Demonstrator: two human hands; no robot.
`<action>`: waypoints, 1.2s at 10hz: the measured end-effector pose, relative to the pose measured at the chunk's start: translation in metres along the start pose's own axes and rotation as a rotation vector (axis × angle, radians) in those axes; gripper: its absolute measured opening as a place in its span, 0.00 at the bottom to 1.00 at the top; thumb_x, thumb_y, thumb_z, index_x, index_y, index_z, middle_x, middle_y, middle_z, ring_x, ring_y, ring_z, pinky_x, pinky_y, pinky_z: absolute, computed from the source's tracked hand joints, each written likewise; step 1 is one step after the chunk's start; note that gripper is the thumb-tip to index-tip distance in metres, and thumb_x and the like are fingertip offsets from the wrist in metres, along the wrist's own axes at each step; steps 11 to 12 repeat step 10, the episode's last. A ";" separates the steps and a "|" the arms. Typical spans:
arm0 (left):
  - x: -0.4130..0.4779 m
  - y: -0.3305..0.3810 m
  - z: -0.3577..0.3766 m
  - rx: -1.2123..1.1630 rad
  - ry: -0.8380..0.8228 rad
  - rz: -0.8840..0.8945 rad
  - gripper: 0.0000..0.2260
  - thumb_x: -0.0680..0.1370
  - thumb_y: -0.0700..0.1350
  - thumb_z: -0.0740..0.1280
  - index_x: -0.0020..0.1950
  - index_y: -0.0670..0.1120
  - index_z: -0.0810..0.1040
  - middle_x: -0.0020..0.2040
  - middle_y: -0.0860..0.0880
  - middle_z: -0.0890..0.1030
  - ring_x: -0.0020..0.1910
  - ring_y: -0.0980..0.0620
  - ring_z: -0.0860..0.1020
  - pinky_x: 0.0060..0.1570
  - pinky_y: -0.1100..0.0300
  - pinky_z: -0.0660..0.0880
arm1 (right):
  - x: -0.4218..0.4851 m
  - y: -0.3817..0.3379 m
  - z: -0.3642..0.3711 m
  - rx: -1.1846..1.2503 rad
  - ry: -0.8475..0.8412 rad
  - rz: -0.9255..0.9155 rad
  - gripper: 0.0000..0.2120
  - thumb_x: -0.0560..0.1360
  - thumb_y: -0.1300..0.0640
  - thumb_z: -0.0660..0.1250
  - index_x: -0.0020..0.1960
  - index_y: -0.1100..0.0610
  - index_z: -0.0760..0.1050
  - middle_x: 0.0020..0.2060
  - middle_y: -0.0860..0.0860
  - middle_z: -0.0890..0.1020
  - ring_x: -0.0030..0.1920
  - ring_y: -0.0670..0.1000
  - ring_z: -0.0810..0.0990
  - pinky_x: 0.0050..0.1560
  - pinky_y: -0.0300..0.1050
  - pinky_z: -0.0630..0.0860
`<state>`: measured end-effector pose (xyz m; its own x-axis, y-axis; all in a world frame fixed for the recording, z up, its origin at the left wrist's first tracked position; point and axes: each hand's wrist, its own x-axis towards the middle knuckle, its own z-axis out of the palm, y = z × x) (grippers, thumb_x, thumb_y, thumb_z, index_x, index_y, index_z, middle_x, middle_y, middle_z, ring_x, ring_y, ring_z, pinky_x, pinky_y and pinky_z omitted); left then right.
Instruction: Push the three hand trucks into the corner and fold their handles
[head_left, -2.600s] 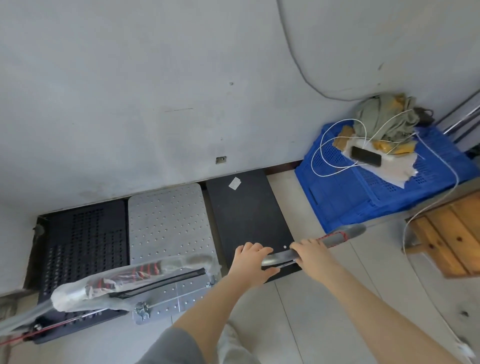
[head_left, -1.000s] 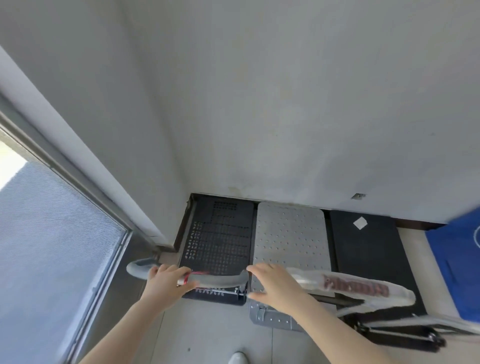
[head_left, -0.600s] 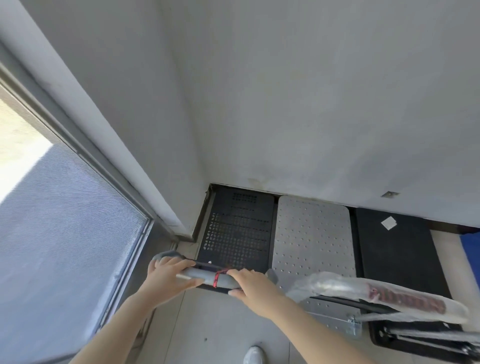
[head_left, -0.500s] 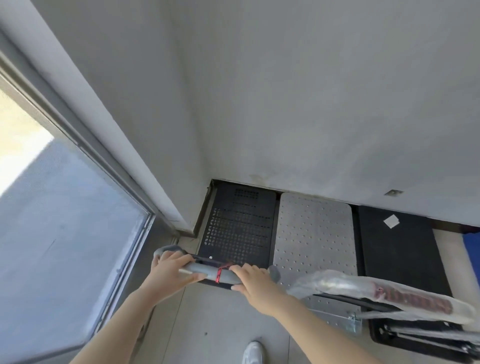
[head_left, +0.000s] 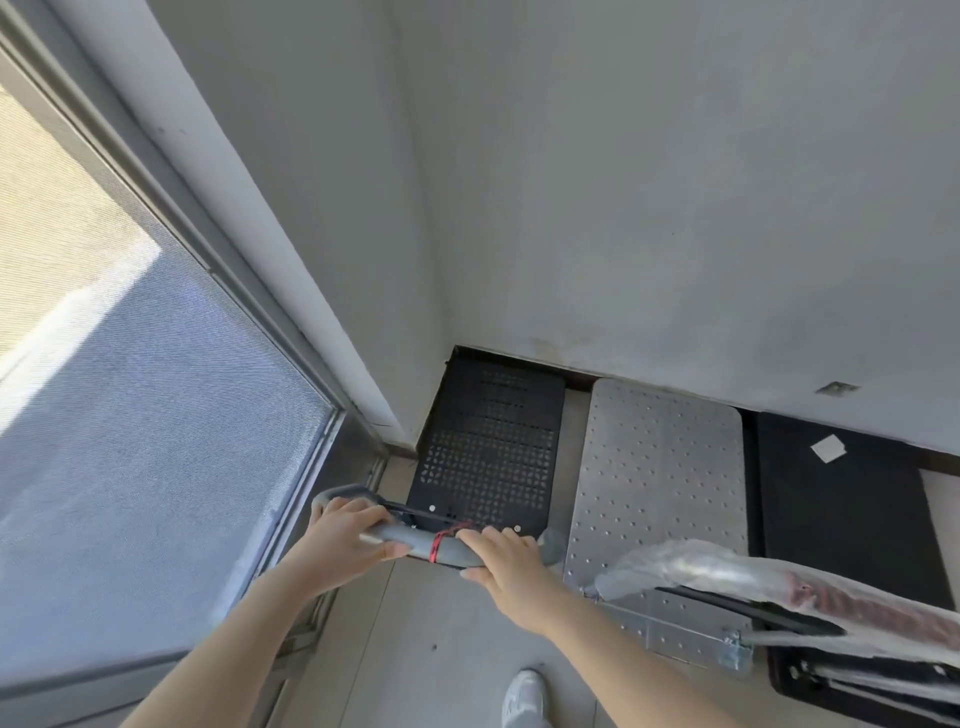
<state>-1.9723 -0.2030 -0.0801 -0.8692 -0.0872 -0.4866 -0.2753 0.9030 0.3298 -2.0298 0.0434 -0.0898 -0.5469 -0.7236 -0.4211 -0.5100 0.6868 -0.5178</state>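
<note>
The grey handle (head_left: 415, 540) of the black perforated hand truck (head_left: 488, 452) lies across the near edge of its deck. Both hands are closed around it: the left hand (head_left: 340, 530) at the bend, the right hand (head_left: 501, 556) just right of the red band (head_left: 441, 540). The deck sits in the wall corner, directly ahead of the hands.

To fold well, the handle should probably be lowered evenly with both hands and fingers kept off its underside, clear of the pinch point against the deck. The release mechanism cannot be made out here.

Just right of the right hand stands the silver hand truck (head_left: 660, 478); its plastic-wrapped handle (head_left: 779, 582) is already down. Beyond it is the plain black hand truck (head_left: 841, 509). The window (head_left: 130, 415) lies left of the left hand.
</note>
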 end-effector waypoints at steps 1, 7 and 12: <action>0.005 -0.003 0.000 0.004 0.022 0.005 0.44 0.56 0.82 0.41 0.55 0.56 0.75 0.54 0.55 0.76 0.58 0.50 0.67 0.62 0.50 0.64 | 0.004 0.000 -0.002 0.002 0.028 0.006 0.21 0.81 0.49 0.53 0.72 0.52 0.59 0.61 0.54 0.72 0.60 0.58 0.69 0.58 0.52 0.63; 0.038 -0.023 -0.020 0.034 0.016 0.037 0.40 0.59 0.82 0.44 0.49 0.53 0.74 0.50 0.54 0.74 0.57 0.50 0.65 0.55 0.55 0.61 | 0.039 0.001 -0.011 0.135 0.041 0.031 0.21 0.80 0.48 0.55 0.72 0.49 0.61 0.61 0.54 0.73 0.61 0.58 0.69 0.61 0.56 0.62; 0.029 -0.005 -0.034 0.059 -0.129 -0.043 0.31 0.65 0.76 0.55 0.61 0.61 0.71 0.63 0.56 0.71 0.68 0.50 0.63 0.69 0.44 0.52 | 0.024 -0.002 -0.030 0.388 -0.065 0.066 0.23 0.79 0.46 0.58 0.72 0.42 0.60 0.68 0.49 0.72 0.68 0.53 0.66 0.69 0.55 0.61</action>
